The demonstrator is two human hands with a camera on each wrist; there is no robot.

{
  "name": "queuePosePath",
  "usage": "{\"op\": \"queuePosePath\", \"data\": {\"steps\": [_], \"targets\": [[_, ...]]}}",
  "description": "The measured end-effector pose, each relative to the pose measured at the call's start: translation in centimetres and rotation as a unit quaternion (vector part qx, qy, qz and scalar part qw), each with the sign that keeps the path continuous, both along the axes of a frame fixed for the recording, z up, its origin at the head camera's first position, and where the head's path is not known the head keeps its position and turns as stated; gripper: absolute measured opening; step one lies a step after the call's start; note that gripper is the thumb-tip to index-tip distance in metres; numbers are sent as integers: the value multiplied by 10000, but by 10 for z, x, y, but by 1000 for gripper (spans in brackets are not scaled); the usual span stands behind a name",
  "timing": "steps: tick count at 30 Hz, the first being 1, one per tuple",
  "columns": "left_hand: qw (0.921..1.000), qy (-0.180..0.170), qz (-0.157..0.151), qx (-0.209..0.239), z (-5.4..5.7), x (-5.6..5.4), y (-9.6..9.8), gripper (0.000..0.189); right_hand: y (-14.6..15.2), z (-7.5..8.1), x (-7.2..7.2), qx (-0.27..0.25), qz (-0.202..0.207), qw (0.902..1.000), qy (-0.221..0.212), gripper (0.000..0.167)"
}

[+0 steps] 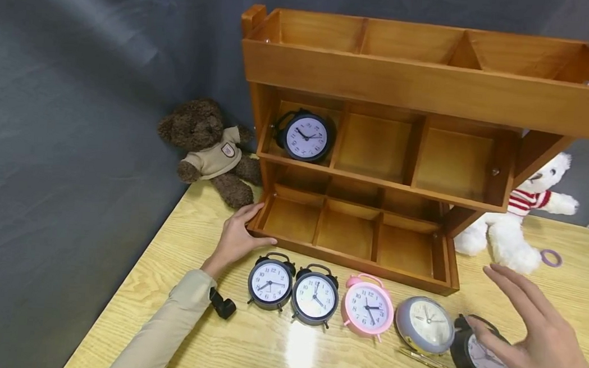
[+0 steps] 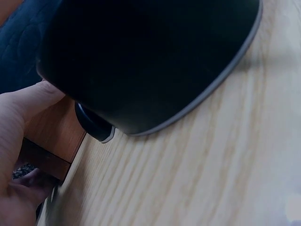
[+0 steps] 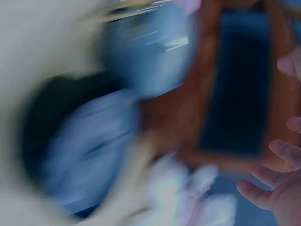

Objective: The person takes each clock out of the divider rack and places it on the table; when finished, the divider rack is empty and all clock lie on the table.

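Note:
My left hand [image 1: 235, 238] rests at the lower left corner of a wooden shelf [image 1: 350, 260], thumb along its front and fingers along its side. Two black twin-bell alarm clocks, one [image 1: 270, 284] left of the other [image 1: 315, 298], stand beside that hand. A pink alarm clock [image 1: 368, 309] follows, then a grey-blue round clock [image 1: 425, 325] with a gold stand. Above the rightmost black alarm clock [image 1: 488, 359], my right hand [image 1: 543, 334] hovers with fingers spread, partly covering it in the head view. Another black alarm clock [image 1: 306, 137] sits in the middle tier's left compartment.
A brown teddy bear [image 1: 215, 151] sits left of the shelf; a white bear [image 1: 509, 236] in a striped top is behind its right side. Near the white bear lies a purple ring [image 1: 551, 257]. The shelf's upper tiers overhang the wooden table [image 1: 244, 350].

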State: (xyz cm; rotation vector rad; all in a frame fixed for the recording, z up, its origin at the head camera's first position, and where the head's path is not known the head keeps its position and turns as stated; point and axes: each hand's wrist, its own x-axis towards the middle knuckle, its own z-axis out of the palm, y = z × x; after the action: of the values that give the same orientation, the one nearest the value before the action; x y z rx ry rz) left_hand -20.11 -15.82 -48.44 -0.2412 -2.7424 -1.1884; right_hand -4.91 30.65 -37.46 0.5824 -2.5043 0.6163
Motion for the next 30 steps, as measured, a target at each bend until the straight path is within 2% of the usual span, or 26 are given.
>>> {"op": "queuePosePath", "data": {"steps": [2, 6, 10, 12, 14, 17, 20, 24, 28, 30], "targets": [[10000, -12, -7, -14, -1, 0, 0, 94, -28, 27, -18, -37, 418, 9981, 457, 80], [10000, -7, -3, -27, -1, -1, 1, 94, -85, 70, -59, -18, 1322, 9836, 1226, 70], [10000, -22, 23, -14, 1, -1, 0, 94, -130, 96, -105, 325, 1944, 9702, 1409, 60], [10000, -22, 47, -7, 1, -1, 0, 94, -148, 105, -129, 625, 2128, 9667, 1280, 58], [10000, -16, 59, 8, 1, -1, 0, 94, -165, 114, -153, 963, 2229, 9641, 1074, 63], [10000, -54, 69, 26, 1, -1, 1, 94, -189, 123, -181, 1612, 2218, 9607, 425, 75], [9999, -139, 43, -3, 2, -1, 0, 94, -207, 129, -203, 2220, 2123, 9514, -230, 78], [9997, -187, 114, 60, 1, 0, -1, 93, -226, 133, -221, 2663, 2052, 9381, -827, 82], [9998, -126, 92, 97, 1, 0, -1, 93, -236, 133, -226, 2981, 1745, 9298, -1273, 85], [9999, -89, 34, 73, -1, -1, -1, 93, -238, 131, -226, 3035, 1629, 9293, -1328, 84]]}}
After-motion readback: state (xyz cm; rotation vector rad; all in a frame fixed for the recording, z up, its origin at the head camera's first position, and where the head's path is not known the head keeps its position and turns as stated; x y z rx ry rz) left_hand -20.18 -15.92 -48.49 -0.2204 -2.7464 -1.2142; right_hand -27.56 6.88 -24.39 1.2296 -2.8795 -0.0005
